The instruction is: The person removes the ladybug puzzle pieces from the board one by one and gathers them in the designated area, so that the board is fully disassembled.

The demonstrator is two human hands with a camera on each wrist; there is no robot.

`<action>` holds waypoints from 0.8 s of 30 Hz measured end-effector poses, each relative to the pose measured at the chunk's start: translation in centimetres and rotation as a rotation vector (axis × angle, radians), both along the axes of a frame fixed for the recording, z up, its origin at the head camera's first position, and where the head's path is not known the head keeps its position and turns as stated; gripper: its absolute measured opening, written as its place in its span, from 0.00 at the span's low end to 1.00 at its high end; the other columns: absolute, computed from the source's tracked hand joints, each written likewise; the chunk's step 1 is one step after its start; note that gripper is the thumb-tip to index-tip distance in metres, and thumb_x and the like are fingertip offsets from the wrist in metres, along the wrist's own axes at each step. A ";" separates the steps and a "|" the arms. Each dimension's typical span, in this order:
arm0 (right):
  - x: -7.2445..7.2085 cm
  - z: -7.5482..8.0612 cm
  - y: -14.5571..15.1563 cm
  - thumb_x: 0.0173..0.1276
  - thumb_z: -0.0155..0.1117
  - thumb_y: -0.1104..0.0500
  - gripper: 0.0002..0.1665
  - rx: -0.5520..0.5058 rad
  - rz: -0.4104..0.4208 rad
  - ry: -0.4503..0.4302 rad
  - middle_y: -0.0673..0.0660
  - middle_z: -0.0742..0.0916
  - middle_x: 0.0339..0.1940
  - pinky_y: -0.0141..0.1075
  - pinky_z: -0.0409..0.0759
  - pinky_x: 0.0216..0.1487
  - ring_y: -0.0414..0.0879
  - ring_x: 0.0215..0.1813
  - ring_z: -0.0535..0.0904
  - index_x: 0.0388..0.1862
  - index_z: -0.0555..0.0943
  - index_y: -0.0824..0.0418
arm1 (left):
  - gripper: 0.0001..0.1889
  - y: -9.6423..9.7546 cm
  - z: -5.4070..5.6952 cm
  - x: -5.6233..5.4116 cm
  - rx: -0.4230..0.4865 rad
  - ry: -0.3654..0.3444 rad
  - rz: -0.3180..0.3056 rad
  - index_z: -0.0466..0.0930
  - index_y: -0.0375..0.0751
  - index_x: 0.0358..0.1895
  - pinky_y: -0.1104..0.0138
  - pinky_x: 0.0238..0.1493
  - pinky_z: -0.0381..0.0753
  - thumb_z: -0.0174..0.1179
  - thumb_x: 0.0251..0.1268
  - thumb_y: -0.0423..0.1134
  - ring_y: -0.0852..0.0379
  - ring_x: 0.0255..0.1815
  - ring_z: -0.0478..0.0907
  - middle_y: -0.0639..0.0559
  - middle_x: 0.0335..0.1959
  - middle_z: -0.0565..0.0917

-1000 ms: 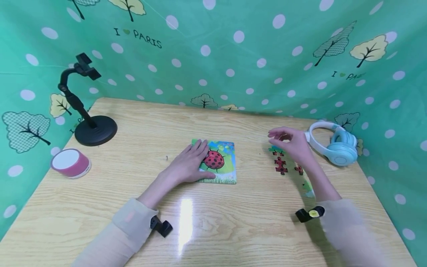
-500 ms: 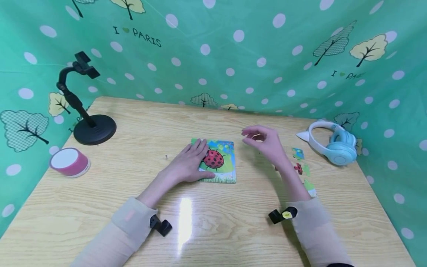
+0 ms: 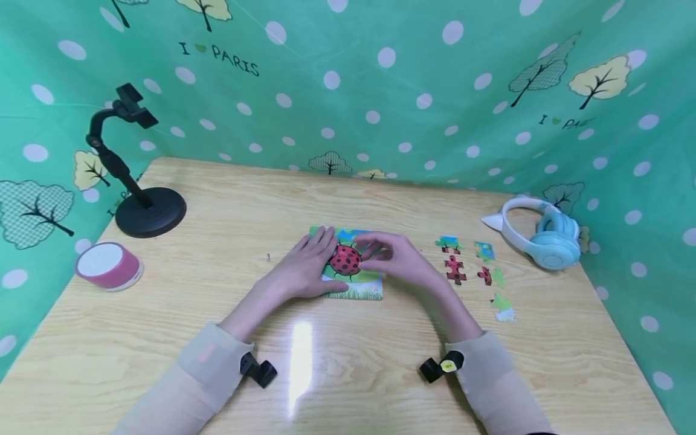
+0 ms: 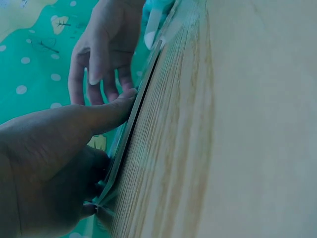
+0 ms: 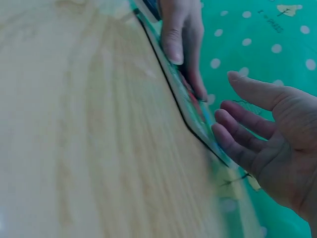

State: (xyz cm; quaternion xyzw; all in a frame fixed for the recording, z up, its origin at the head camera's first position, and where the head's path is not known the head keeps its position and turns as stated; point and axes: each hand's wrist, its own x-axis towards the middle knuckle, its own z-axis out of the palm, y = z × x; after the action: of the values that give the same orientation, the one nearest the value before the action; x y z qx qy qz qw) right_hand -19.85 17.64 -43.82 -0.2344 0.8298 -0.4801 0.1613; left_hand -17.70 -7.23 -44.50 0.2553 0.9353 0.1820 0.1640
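A square ladybug jigsaw puzzle [image 3: 356,290] lies flat on the wooden table. My left hand [image 3: 304,266] rests over its left side with the fingers stretched out; in the left wrist view that thumb [image 4: 111,111] lies along the board's edge. Over the puzzle's right side hovers my right hand [image 3: 399,260], its fingers loosely bent. The right wrist view shows a gap between the right thumb [image 5: 255,91] and the fingers, with nothing between them. Loose jigsaw pieces [image 3: 455,270] lie to the right of the right hand, several of them in red, green and blue.
Light blue headphones [image 3: 554,248] with a white cat ear lie at the far right. A black phone stand [image 3: 154,211] stands at the back left, with a pink and white round object [image 3: 111,266] in front of it. A printed green cloth [image 3: 380,109] encloses the table.
From above the loose pieces, my right hand has swung left to the puzzle, leaving those pieces in plain view. The left hand has stayed on the puzzle.
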 end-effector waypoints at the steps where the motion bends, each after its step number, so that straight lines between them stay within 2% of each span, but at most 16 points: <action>1: 0.1 -0.2 -0.1 0.66 0.74 0.63 0.30 0.000 0.009 -0.011 0.60 0.87 0.61 0.44 0.86 0.60 0.52 0.55 0.85 0.67 0.80 0.58 | 0.58 0.0 0.0 0.0 0.001 0.002 -0.002 0.43 0.37 0.84 0.48 0.87 0.36 0.58 0.65 0.72 0.44 0.88 0.33 0.43 0.86 0.37; 7: 0.6 -0.5 -0.8 0.67 0.74 0.61 0.31 0.020 0.055 -0.010 0.56 0.87 0.62 0.45 0.84 0.58 0.49 0.55 0.85 0.69 0.78 0.58 | 0.57 -0.1 -0.2 0.1 0.008 0.005 -0.006 0.44 0.36 0.83 0.47 0.87 0.36 0.58 0.65 0.71 0.43 0.88 0.33 0.42 0.86 0.38; 14: 0.7 -0.5 -1.0 0.64 0.77 0.62 0.39 0.082 0.113 -0.004 0.53 0.87 0.60 0.42 0.84 0.62 0.45 0.58 0.84 0.74 0.74 0.56 | 0.58 -0.3 -0.1 -0.1 0.010 0.001 -0.018 0.43 0.37 0.83 0.47 0.87 0.36 0.57 0.65 0.72 0.44 0.88 0.32 0.42 0.86 0.37; 19: 0.9 -0.4 -1.2 0.59 0.80 0.61 0.43 0.096 0.127 -0.001 0.52 0.87 0.60 0.41 0.83 0.65 0.45 0.60 0.84 0.74 0.74 0.55 | 0.60 -0.8 -0.1 -0.4 0.022 -0.015 -0.053 0.41 0.36 0.83 0.46 0.87 0.37 0.61 0.63 0.71 0.43 0.88 0.32 0.41 0.86 0.36; 24: 1.0 -0.4 -1.2 0.55 0.83 0.62 0.45 0.125 0.110 -0.002 0.50 0.88 0.56 0.43 0.82 0.67 0.43 0.60 0.84 0.73 0.75 0.53 | 0.63 -1.4 0.1 -0.9 0.047 -0.069 -0.101 0.40 0.36 0.84 0.45 0.87 0.36 0.68 0.59 0.68 0.43 0.88 0.30 0.42 0.87 0.34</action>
State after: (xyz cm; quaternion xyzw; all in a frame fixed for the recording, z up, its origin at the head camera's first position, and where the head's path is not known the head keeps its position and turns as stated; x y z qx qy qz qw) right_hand -18.87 16.46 -44.23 -0.2685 0.8438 -0.4182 0.2026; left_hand -18.59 -8.61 -44.44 0.2995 0.9106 0.2040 0.1989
